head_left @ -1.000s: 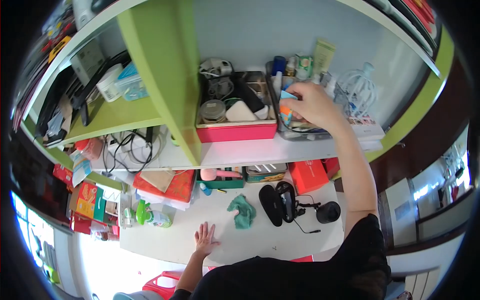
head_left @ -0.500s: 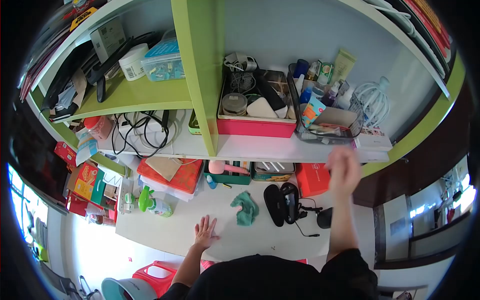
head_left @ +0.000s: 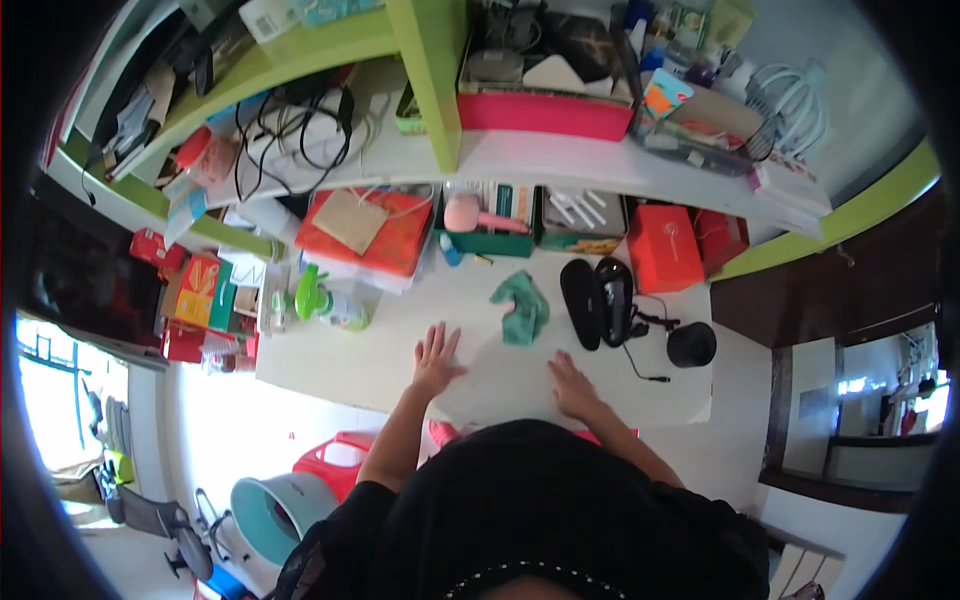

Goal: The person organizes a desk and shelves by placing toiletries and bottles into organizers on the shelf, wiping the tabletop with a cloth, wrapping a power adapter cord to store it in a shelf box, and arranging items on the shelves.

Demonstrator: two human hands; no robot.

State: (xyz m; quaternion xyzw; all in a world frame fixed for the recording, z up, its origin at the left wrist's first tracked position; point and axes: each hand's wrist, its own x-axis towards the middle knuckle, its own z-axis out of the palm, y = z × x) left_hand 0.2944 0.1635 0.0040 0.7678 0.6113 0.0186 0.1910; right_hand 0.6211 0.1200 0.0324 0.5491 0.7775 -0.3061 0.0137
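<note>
My left hand [head_left: 437, 361] lies flat on the white desk [head_left: 390, 370] with its fingers spread and nothing in it. My right hand [head_left: 573, 387] rests on the desk near the front edge, fingers stretched out, also holding nothing. A crumpled green cloth [head_left: 522, 309] lies behind and between the two hands. To the right of the cloth are an open black case [head_left: 597, 303], a thin black cable [head_left: 640, 365] and a black cylindrical object [head_left: 691, 345]. A spray bottle with a green head [head_left: 328, 301] is left of my left hand.
Along the desk's back are a red folder [head_left: 365, 232], a green box with a pink brush-like item [head_left: 478, 217], a tin [head_left: 583, 220] and a red box [head_left: 666, 248]. The shelf above holds a pink-sided box [head_left: 545, 115] and a mesh basket [head_left: 700, 145]. A bucket [head_left: 285, 515] stands at lower left.
My right hand has let go of the blue and orange packet in the basket and come down onto the desk. My left hand stays flat on the desk. The view has tilted downward.
</note>
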